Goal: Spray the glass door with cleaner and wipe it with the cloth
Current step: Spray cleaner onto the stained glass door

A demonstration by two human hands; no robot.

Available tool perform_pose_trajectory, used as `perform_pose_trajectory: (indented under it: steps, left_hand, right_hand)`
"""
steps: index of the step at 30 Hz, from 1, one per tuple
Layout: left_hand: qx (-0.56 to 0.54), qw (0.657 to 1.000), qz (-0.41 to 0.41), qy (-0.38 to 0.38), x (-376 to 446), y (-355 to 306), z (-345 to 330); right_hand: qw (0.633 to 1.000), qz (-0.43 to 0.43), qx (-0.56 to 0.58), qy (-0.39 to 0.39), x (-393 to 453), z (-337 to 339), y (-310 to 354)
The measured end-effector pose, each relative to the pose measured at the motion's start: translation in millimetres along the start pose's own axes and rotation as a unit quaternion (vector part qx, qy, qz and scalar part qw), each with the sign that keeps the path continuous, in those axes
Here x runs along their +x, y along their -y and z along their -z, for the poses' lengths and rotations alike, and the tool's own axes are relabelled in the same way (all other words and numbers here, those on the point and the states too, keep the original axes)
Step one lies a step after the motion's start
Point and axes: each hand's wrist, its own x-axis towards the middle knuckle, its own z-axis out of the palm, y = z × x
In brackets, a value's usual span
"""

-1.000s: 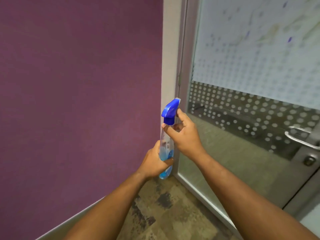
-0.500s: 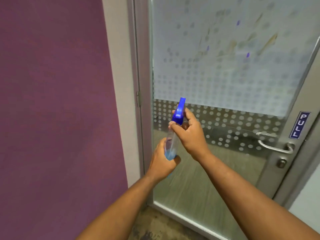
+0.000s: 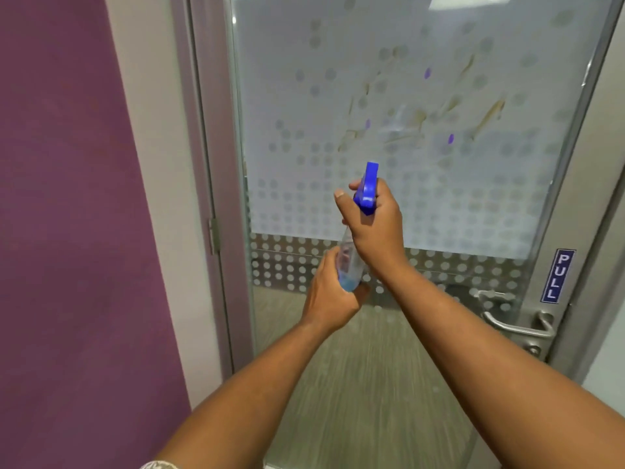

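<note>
A clear spray bottle (image 3: 348, 262) with blue liquid and a blue trigger head (image 3: 368, 187) is held upright in front of the glass door (image 3: 406, 96). My left hand (image 3: 333, 296) grips the bottle's lower body. My right hand (image 3: 373, 225) wraps the neck and trigger head, nozzle pointing at the door. The frosted, dotted glass carries brown streaks (image 3: 487, 118) and small purple spots (image 3: 450, 138) above the bottle. No cloth is in view.
A purple wall (image 3: 67, 231) stands on the left beside the grey door frame (image 3: 216, 198). A metal lever handle (image 3: 514, 324) and a blue PULL sign (image 3: 557, 275) sit on the door's right edge.
The view has swung right and up from the wall and floor onto the door. Both hands have carried the bottle higher and closer to the stained glass, and the nozzle has turned toward it.
</note>
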Motion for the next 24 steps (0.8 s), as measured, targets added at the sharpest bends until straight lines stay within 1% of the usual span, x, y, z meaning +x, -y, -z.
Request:
perform_pose_trajectory:
  steps: [3,8,11,13,17,21,24]
  left_hand:
    - [-0.006,1.0,-0.013,-0.007,40.1,2.7,-8.2]
    - [0.0,0.999,-0.035,-0.041,94.8,0.5,-17.8]
    - [0.008,0.999,-0.041,-0.034,119.9,0.9,-19.4]
    - [0.008,0.998,-0.054,-0.01,136.6,4.2,-16.4]
    - [0.008,0.994,-0.082,0.07,160.7,4.2,-3.2]
    - [0.019,0.988,-0.081,0.128,174.6,-3.0,13.5]
    - [0.039,0.984,-0.087,0.149,181.5,-2.9,26.0]
  right_hand:
    - [1.0,0.004,0.027,-0.016,33.6,-3.6,-11.8]
    - [0.996,0.013,0.086,-0.013,75.7,-13.7,-22.5]
    - [0.995,0.022,0.089,-0.037,95.3,-19.2,-25.2]
    - [0.996,0.033,0.072,-0.047,107.5,-21.8,-25.1]
    - [0.996,0.059,0.04,-0.055,129.7,-24.7,-17.8]
    - [0.996,0.043,0.012,-0.081,147.7,-33.6,-7.0]
    - [0.994,0.022,-0.01,-0.106,157.0,-41.5,-3.9]
